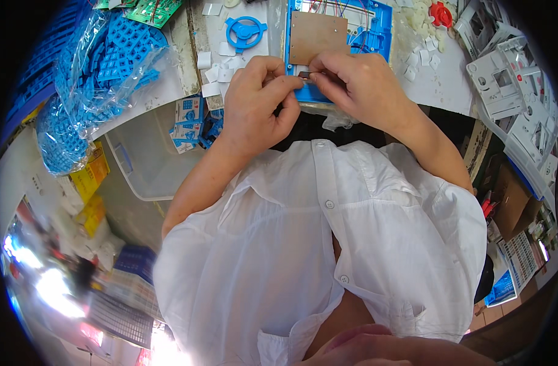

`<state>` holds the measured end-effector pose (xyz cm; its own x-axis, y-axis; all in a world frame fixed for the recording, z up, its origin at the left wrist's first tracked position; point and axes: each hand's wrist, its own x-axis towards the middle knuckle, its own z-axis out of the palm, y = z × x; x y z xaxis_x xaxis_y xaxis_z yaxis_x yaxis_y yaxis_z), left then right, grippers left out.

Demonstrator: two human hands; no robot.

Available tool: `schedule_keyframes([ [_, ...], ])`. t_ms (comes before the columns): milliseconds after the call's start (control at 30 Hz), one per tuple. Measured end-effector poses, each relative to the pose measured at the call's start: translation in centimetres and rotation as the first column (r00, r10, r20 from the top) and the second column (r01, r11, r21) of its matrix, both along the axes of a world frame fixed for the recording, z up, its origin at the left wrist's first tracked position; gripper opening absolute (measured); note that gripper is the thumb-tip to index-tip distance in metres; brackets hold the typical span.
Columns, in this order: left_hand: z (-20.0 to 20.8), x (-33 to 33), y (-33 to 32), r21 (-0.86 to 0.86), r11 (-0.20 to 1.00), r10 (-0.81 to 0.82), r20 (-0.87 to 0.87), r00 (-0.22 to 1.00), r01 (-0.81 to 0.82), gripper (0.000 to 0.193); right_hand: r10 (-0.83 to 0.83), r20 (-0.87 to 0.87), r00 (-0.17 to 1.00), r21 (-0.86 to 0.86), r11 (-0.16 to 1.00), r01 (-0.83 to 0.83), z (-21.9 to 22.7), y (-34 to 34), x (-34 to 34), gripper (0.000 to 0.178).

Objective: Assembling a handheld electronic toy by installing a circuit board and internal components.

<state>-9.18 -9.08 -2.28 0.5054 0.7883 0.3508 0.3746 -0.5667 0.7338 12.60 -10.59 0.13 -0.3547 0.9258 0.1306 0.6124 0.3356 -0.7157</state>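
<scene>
As two hands (pixel 260 100) (pixel 364 82) pinch one dark piece (pixel 304 74), one blue casing (pixel 382 30) lies beneath

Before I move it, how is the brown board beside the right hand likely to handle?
The brown board is probably stiff: it looks flat and straight-edged. It appears thin, so it is likely light for its size. Its flat shape makes rolling unlikely, though the right hand, overlapping its lower corner in this view, could nudge it.
</scene>
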Motion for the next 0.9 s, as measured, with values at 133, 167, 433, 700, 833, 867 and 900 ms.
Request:
schedule_keyframes([
  [133,1.1,0.0,-0.3,-0.220,0.961,0.172,-0.003,0.985,-0.168,0.014,-0.078,-0.168,0.983,-0.109,0.992,0.060,0.3,-0.1,0.1,0.011],
  [167,1.1,0.0,-0.1,-0.217,0.962,0.171,0.004,0.985,-0.166,0.013,-0.082,-0.174,0.981,-0.132,0.990,0.059,0.5,-0.2,0.1,0.011],
  [433,1.5,1.4,-0.3,-0.290,0.931,0.232,-0.006,0.973,-0.224,0.012,-0.099,-0.243,0.965,-0.057,0.995,0.088,0.3,-1.1,0.4,0.011],
  [700,1.8,2.1,-0.3,-0.246,0.939,0.229,-0.068,0.971,-0.239,0.012,-0.088,-0.271,0.959,-0.034,0.996,0.082,-0.2,-1.4,0.9,0.012],
  [833,1.8,2.2,-0.3,-0.260,0.935,0.234,-0.056,0.971,-0.240,0.012,-0.087,-0.294,0.952,-0.028,0.996,0.082,-0.3,-1.4,0.9,0.012],
  [867,1.8,2.3,-0.4,-0.263,0.935,0.235,-0.051,0.971,-0.240,0.012,-0.087,-0.296,0.951,-0.031,0.996,0.081,-0.3,-1.4,0.9,0.011],
  [900,1.8,2.3,-0.4,-0.266,0.934,0.236,-0.045,0.971,-0.239,0.012,-0.087,-0.298,0.951,-0.035,0.996,0.080,-0.3,-1.4,0.9,0.011],
])
